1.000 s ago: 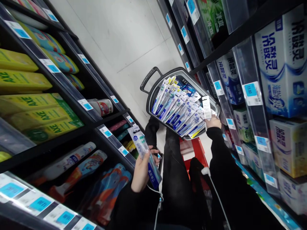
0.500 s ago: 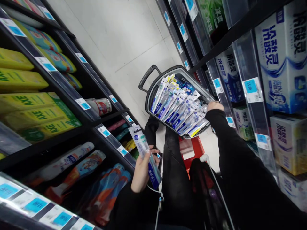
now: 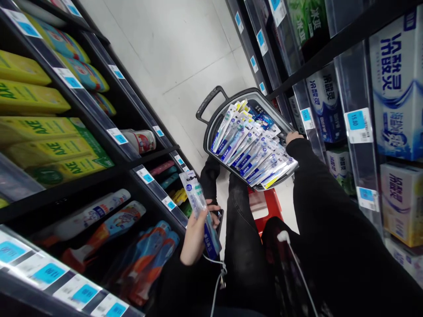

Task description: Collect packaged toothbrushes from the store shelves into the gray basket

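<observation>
My left hand (image 3: pixel 194 233) is closed round a few packaged toothbrushes (image 3: pixel 199 206), held upright beside the left shelf. My right hand (image 3: pixel 293 137) reaches into the far right side of a grey shopping basket (image 3: pixel 211 127). Its fingers are hidden among the many toothbrush packs (image 3: pixel 253 147) that fill the basket. My black sleeve (image 3: pixel 317 193) runs from the basket's near rim toward the lower right. My legs in dark trousers (image 3: pixel 243 233) sit below the basket.
Shelves line both sides of a narrow aisle. The left shelf (image 3: pixel 155 187) holds yellow packs, tubes and orange-blue toothbrush packs (image 3: pixel 148 259). Blue-white boxes (image 3: pixel 396 88) fill the right shelves. A red stool (image 3: pixel 266 207) stands under the basket. A white cable (image 3: pixel 297 264) crosses my lap.
One second ago my right hand held a white pack at the basket's near rim. It has since moved deeper into the basket, and the pack is out of sight. The left hand stays put.
</observation>
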`<state>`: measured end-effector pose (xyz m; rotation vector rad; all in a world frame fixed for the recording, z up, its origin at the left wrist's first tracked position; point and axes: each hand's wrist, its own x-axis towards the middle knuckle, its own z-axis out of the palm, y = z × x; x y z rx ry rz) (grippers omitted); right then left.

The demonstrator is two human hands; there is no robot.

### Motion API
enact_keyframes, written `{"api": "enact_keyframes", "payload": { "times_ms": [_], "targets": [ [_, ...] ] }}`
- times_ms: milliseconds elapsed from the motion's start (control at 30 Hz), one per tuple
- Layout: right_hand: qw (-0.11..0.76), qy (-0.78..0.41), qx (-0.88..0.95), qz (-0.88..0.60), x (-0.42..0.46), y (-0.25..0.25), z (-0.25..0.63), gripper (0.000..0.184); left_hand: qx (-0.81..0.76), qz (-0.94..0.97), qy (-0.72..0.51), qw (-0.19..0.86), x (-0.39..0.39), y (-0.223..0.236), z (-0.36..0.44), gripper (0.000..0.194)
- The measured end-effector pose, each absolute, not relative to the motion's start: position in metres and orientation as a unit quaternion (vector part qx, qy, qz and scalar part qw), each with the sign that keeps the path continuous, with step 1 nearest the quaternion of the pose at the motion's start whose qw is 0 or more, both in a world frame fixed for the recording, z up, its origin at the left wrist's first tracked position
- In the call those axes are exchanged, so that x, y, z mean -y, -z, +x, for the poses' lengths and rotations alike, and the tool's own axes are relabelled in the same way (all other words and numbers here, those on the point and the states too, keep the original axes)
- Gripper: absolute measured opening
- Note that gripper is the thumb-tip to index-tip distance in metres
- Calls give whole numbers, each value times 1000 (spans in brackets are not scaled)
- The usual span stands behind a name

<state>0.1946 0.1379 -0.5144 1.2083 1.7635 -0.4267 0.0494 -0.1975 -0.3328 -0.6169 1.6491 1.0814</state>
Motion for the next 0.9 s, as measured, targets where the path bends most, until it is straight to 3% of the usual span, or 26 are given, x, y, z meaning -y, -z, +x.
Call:
{"api": "enact_keyframes", "payload": {
  "times_ms": [233, 300, 433, 533, 633, 700, 800, 900],
  "targets": [
    [375, 161, -757, 511, -103, 425, 212, 36, -661, -246, -476, 525, 199, 336, 50, 55],
    [302, 261, -765, 506, -59, 392, 208, 32, -642, -244, -489, 538, 189, 334, 53, 55],
    [191, 657, -586, 435, 46, 342, 193, 31, -634, -183, -509, 552, 161, 333, 70, 54],
    [159, 767, -438, 440, 86, 328, 197, 35, -638, -103, -504, 573, 145, 338, 85, 53],
    [141, 678, -486, 534, 66, 333, 223, 36, -614, -72, -492, 613, 145, 346, 88, 62],
    [162, 472, -608, 618, 29, 342, 244, 42, -621, -51, -460, 633, 157, 354, 79, 69],
    [289, 162, -701, 631, -35, 358, 263, 49, -677, -11, -338, 654, 195, 374, 53, 60],
    [377, 79, -739, 553, -78, 374, 257, 44, -761, 50, -120, 636, 251, 400, 28, 53]
  ]
}}
